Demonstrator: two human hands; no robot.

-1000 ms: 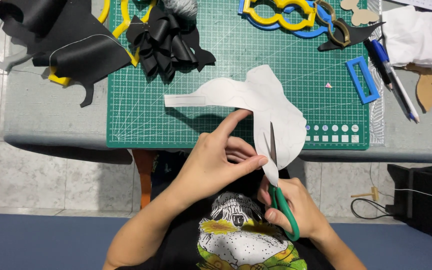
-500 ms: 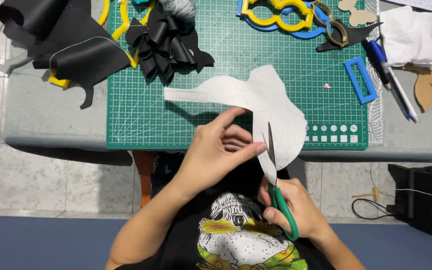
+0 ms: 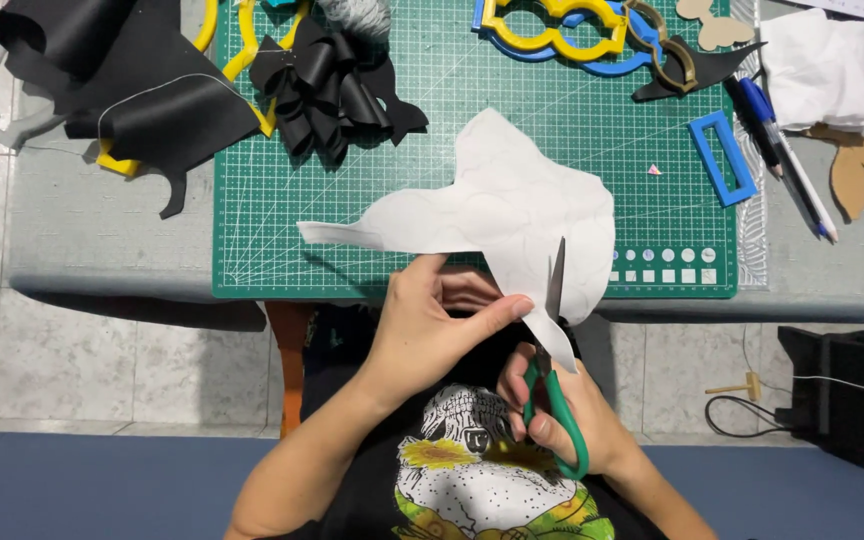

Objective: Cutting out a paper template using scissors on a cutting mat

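Left hand point(image 3: 432, 335) pinches the white paper cutout point(image 3: 512, 215), held above the tabletop's near edge; right hand point(image 3: 562, 415) grips green-handled scissors point(image 3: 552, 350), blades cutting into the sheet. Risk: blades close to left fingertips; a slipping sheet could tear or miscut.

A single head-worn camera looks almost straight down from above the person's lap, close over the left hand point(image 3: 422, 335) and right hand point(image 3: 577, 425), which fill the lower middle. It faces forward across the near edge of the table point(image 3: 102, 250), whose green mat point(image 3: 572, 130) spans the upper half. Floor shows below and beside the table; with only one view, nothing is shared.
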